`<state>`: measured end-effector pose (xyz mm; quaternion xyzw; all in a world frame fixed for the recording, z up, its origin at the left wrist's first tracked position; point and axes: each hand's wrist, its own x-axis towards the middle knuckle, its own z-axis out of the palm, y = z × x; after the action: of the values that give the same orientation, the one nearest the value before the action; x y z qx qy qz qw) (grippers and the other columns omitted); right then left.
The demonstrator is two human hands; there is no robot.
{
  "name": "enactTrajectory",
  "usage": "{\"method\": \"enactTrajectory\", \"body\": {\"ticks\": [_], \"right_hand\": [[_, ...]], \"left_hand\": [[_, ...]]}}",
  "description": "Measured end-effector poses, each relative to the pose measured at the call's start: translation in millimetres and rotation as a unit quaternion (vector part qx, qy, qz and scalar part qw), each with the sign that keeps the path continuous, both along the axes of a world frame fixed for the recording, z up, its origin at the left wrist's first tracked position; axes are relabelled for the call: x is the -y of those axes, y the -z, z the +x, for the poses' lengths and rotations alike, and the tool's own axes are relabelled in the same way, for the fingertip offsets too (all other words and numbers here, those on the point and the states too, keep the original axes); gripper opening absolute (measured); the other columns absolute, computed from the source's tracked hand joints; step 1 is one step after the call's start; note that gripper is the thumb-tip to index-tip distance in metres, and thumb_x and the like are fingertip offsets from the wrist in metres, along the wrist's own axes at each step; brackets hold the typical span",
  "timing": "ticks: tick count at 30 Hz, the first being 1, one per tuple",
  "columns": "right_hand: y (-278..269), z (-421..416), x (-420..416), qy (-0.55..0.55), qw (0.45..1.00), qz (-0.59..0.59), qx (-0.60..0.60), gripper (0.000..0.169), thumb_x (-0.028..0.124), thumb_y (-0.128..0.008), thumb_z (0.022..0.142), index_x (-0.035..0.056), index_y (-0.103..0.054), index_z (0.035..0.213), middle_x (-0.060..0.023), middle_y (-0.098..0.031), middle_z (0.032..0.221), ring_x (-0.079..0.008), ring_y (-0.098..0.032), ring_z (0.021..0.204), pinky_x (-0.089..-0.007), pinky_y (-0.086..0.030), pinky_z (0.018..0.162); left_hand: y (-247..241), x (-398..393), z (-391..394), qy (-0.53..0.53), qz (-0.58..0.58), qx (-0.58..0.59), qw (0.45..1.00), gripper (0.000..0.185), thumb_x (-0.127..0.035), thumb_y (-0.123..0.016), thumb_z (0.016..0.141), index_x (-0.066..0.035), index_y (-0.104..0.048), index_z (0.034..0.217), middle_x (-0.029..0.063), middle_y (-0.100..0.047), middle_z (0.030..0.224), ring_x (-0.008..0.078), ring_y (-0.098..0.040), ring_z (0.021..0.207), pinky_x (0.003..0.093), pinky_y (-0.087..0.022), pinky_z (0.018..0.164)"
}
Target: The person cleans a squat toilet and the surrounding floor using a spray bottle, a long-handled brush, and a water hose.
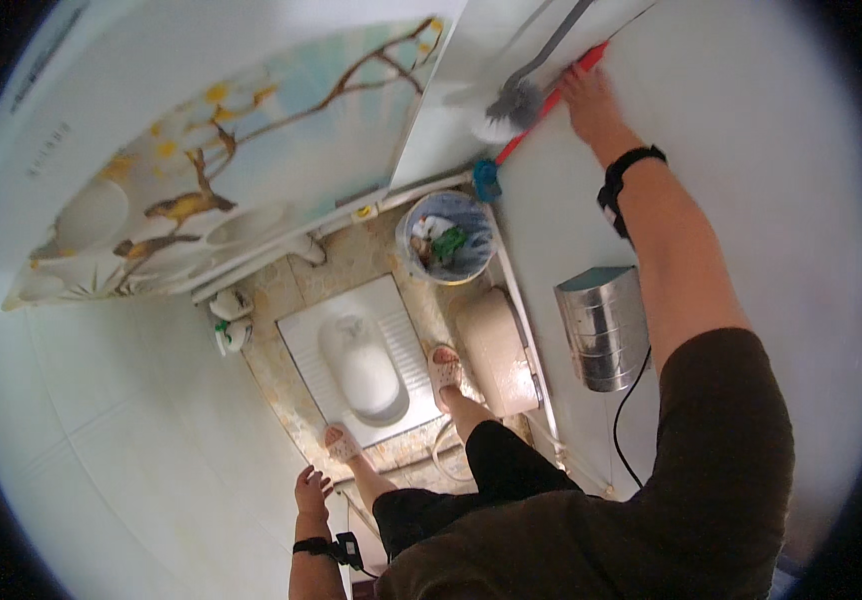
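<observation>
My right hand (588,97) is raised to the wall on the right. Its blurred fingers lie over a slanting red handle (551,103); whether they close around it is unclear. A blue head (486,181) sits at the lower end of that handle. Just left of the handle, a toilet brush (509,114) with a grey stem and white bristles is against the wall. Low beside the left wall, my left hand (313,491) holds nothing, its fingers apart and slightly curled.
A white squat toilet (363,360) lies between my feet. Nearby stand a lined waste bin (446,238) with rubbish and a beige lidded bin (498,349). A metal box (600,328) hangs on the right wall, a black cable below it. Bottles (232,334) stand in the left corner.
</observation>
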<state>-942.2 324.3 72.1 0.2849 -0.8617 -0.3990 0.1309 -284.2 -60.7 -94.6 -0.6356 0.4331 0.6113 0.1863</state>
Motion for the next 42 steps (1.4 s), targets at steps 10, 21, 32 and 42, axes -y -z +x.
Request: {"method": "enactTrajectory", "body": {"ticks": [10, 21, 32, 42], "right_hand": [[-36.6, 45.4, 17.8, 0.092, 0.981, 0.128, 0.109, 0.03, 0.01, -0.045, 0.076, 0.0079, -0.049, 0.105, -0.0095, -0.051, 0.101, -0.0222, -0.05, 0.092, -0.0376, -0.04, 0.078], [-89.7, 351.6, -83.1, 0.204, 0.899, -0.283, 0.264, 0.039, 0.015, -0.039, 0.083, 0.0153, -0.036, 0.122, -0.012, -0.054, 0.1, -0.0239, -0.054, 0.077, -0.0348, -0.043, 0.069], [61.9, 635.7, -6.3, 0.499, 0.627, -0.352, 0.484, 0.038, 0.012, -0.043, 0.079, 0.0118, -0.037, 0.116, -0.0205, -0.054, 0.093, -0.0303, -0.053, 0.086, -0.0337, -0.041, 0.075], [228.6, 743.3, -55.7, 0.453, 0.694, -0.25, 0.5, 0.038, 0.014, -0.035, 0.082, 0.0205, -0.035, 0.119, -0.0209, -0.055, 0.089, -0.0332, -0.054, 0.082, -0.0402, -0.043, 0.07]], "left_hand": [[-28.9, -1.5, 41.2, -0.01, -0.003, 0.019, 1.0, 0.038, -0.014, -0.047, 0.079, -0.006, -0.037, 0.115, 0.0129, -0.048, 0.103, 0.0226, -0.052, 0.085, 0.0325, -0.046, 0.068], [-29.6, 49.6, 43.4, 0.004, 0.01, -0.13, 0.992, 0.038, -0.013, -0.043, 0.082, -0.006, -0.033, 0.118, 0.016, -0.042, 0.112, 0.0256, -0.049, 0.094, 0.0339, -0.042, 0.077], [-7.1, 55.3, 127.1, -0.109, 0.025, -0.129, 0.985, 0.038, -0.016, -0.046, 0.081, -0.004, -0.035, 0.116, 0.014, -0.045, 0.106, 0.0247, -0.049, 0.092, 0.0345, -0.043, 0.076], [4.1, -21.2, 134.2, -0.111, 0.04, -0.236, 0.965, 0.036, -0.015, -0.046, 0.081, -0.004, -0.036, 0.113, 0.0113, -0.048, 0.099, 0.0233, -0.05, 0.088, 0.0324, -0.044, 0.073]]}}
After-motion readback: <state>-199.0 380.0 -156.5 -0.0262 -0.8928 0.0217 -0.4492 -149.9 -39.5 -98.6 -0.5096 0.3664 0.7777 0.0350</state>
